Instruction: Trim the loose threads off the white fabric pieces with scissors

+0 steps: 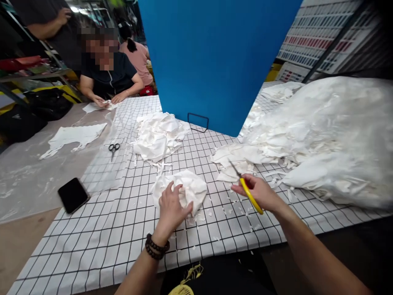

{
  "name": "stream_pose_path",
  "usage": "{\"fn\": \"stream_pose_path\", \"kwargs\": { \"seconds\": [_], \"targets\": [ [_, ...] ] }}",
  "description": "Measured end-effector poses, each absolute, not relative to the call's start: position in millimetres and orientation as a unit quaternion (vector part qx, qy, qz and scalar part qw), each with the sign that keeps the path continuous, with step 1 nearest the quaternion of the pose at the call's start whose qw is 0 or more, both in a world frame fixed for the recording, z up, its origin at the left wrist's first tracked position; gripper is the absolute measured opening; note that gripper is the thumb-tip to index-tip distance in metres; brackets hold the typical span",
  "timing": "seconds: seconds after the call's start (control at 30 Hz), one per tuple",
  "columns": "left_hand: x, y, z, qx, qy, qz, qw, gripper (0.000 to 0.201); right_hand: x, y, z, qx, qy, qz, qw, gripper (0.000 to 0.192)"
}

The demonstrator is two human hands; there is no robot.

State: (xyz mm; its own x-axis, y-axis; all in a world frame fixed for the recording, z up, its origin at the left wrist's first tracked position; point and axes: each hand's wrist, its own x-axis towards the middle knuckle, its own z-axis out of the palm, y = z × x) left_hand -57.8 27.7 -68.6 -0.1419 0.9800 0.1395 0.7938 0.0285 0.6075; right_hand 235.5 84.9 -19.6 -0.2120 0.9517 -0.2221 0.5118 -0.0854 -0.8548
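Two hands are working over a grid-patterned table (123, 246). Left hand (172, 207) is lying fingers spread and palm down on a crumpled white fabric piece (187, 187), pressing its near-left part; a dark bead bracelet (156, 248) is sitting on that wrist. Right hand (260, 192) is curling closed around yellow-handled snips (249, 192), the metal tip pointing up-left toward a flat stack of white cut pieces (236, 157). Snips are staying clear of the crumpled piece, just to its right, not touching it. The crumpled piece is sitting on the table near the front edge, roughly centre, between the two hands. Small white scraps (227, 211) are littering the grid cloth around both hands.

Behind it, a second heap of white fabric (159, 135) is lying mid-table. A big mound of white fabric (331, 135) is filling the right side, running into the flat stack. A blue upright board (215, 57) is standing at the back on a black wire stand (198, 121). Black scissors (114, 148) are lying on the table left of the middle heap, and a black phone (73, 195) is lying face-down nearer the left edge. A flat white garment piece (75, 137) is spread out on clear plastic sheeting (30, 180) at far left. A co-worker in a dark top (107, 78) is sitting at the far-left end, both hands on a small white piece (98, 106). More people are standing behind.
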Motion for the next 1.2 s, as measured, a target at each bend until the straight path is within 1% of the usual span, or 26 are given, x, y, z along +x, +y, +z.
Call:
{"fn": "stream_pose_path", "kwargs": {
  "seconds": [0.03,0.1,0.13,0.17,0.27,0.33,0.43,0.47,0.5,0.53,0.6,0.63,0.73,0.77,0.83,0.9,0.97,1.0,1.1,1.2],
  "targets": [
    [-64.3,35.5,-76.4,0.633,0.713,0.258,0.156,0.045,254.9,88.4,-26.5,-0.626,-0.6,0.425,0.26,0.029],
    [-83.1,59.9,-82.7,0.629,0.721,0.238,0.17,0.028,290.7,94.5,-40.4,-0.703,-0.552,0.344,0.287,0.029],
    [-95.5,76.6,-79.9,0.624,0.723,0.241,0.17,0.021,304.7,97.4,-47.2,-0.729,-0.536,0.31,0.293,0.029],
    [-109.2,95.8,-73.1,0.614,0.732,0.249,0.159,0.018,315.1,100.3,-53.6,-0.744,-0.525,0.288,0.296,0.028],
    [-148.7,157.2,-36.9,0.56,0.774,0.286,0.075,0.029,322.5,111.4,-71.3,-0.752,-0.52,0.267,0.306,0.025],
    [-159.9,188.2,-11.8,0.543,0.783,0.301,0.038,0.035,312.8,121.5,-81.2,-0.744,-0.527,0.26,0.318,0.027],
    [-134.4,202.9,5.1,0.561,0.767,0.31,0.014,0.058,294.3,138.5,-90.9,-0.728,-0.538,0.255,0.341,0.027],
    [-115.1,199.4,3.0,0.594,0.741,0.312,0.024,0.062,290.2,143.3,-91.9,-0.723,-0.538,0.257,0.348,0.025],
    [-92.1,192.9,-2.7,0.643,0.693,0.323,0.048,0.058,287.9,146.8,-91.6,-0.718,-0.538,0.261,0.357,0.022],
    [-66.7,184.6,-11.4,0.715,0.611,0.322,0.111,0.051,287.2,148.7,-89.8,-0.713,-0.535,0.267,0.366,0.021],
    [-14.6,168.0,-34.6,0.786,0.522,0.281,0.179,0.041,290.4,147.1,-82.1,-0.697,-0.529,0.289,0.389,0.021],
    [9.7,161.9,-47.1,0.807,0.489,0.262,0.202,0.043,293.6,143.6,-76.4,-0.685,-0.527,0.304,0.401,0.023],
    [66.0,159.0,-79.1,0.831,0.444,0.233,0.24,0.051,306.6,125.4,-56.0,-0.647,-0.519,0.349,0.435,0.034],
    [78.1,162.1,-86.1,0.832,0.441,0.23,0.245,0.05,311.3,117.7,-49.5,-0.638,-0.517,0.359,0.444,0.037],
    [91.9,169.5,-93.1,0.831,0.442,0.231,0.248,0.038,320.7,101.3,-39.1,-0.631,-0.509,0.367,0.457,0.042],
    [92.4,172.8,-91.5,0.83,0.438,0.241,0.246,0.02,328.8,85.1,-32.6,-0.634,-0.499,0.369,0.462,0.043],
    [79.9,168.7,-83.9,0.829,0.432,0.262,0.24,0.007,334.1,70.6,-28.9,-0.624,-0.489,0.384,0.474,0.041],
    [69.1,163.9,-79.0,0.825,0.433,0.276,0.235,0.006,335.1,64.5,-27.6,-0.611,-0.485,0.397,0.484,0.04],
    [24.9,143.4,-64.7,0.799,0.463,0.32,0.211,0.012,327.5,52.8,-25.3,-0.562,-0.474,0.444,0.511,0.035],
    [-19.7,115.9,-55.4,0.765,0.52,0.34,0.173,0.015,301.5,50.4,-25.6,-0.521,-0.481,0.509,0.489,0.031]
  ]
}}
